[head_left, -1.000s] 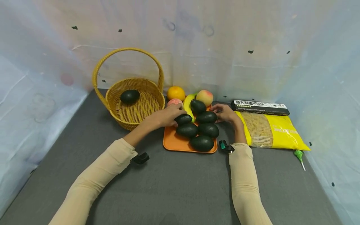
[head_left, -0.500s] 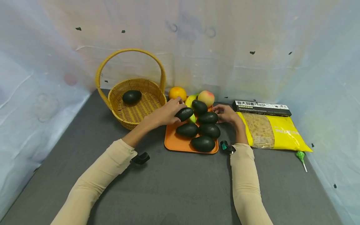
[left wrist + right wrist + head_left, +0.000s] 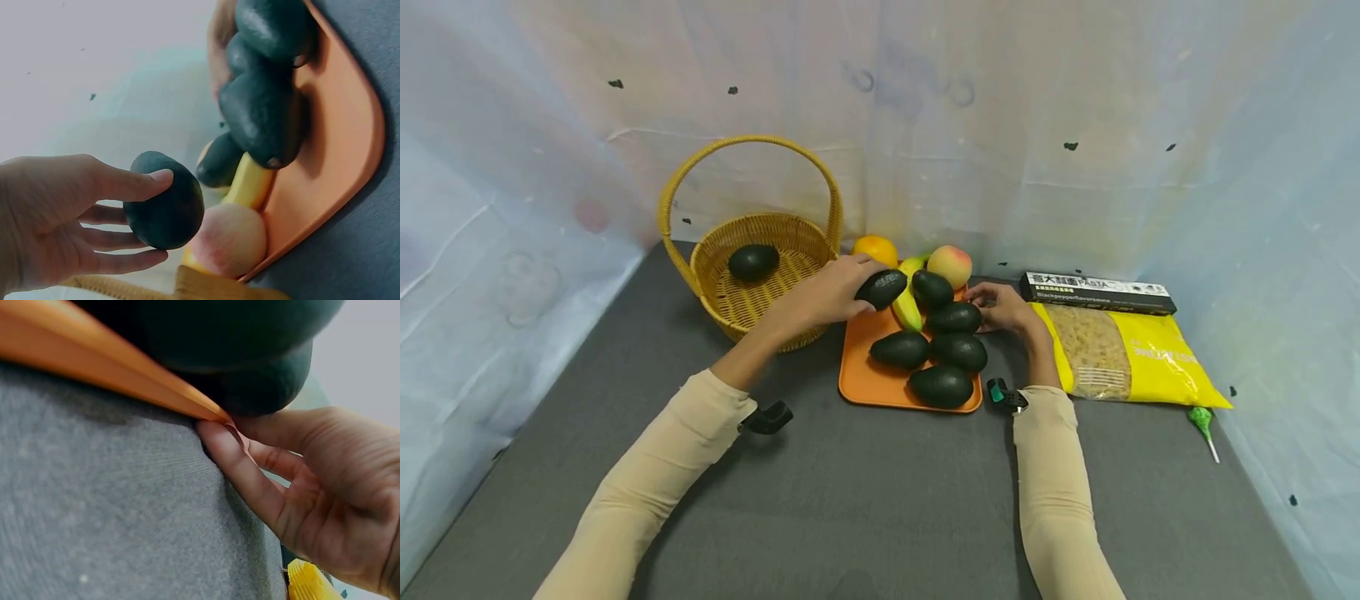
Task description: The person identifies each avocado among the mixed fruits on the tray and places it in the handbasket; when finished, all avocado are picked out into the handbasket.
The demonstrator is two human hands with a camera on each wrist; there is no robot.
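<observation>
My left hand [image 3: 831, 287] holds a dark green avocado [image 3: 882, 290] in the air between the basket and the tray's back left. In the left wrist view, the thumb lies across this avocado [image 3: 165, 209], fingers behind it. My right hand [image 3: 1002, 307] is at the right edge of the orange tray [image 3: 868, 387]; in the right wrist view it pinches the tray's rim [image 3: 137, 372]. Several avocados [image 3: 941, 387] lie on the tray, with a banana [image 3: 907, 312] and a peach [image 3: 950, 265] behind. A pinkish round fruit [image 3: 229, 239] shows only in the left wrist view.
A wicker basket [image 3: 741, 300] with a tall handle stands left of the tray, one avocado [image 3: 753, 262] inside. An orange [image 3: 876, 249] is at the back. To the right are a black pasta box [image 3: 1097, 293], a yellow pasta bag [image 3: 1165, 358] and a green lollipop [image 3: 1201, 419].
My left hand has lifted an avocado off the tray's left side and carried it up and slightly left, toward the basket. My right hand has stayed at the tray's edge.
</observation>
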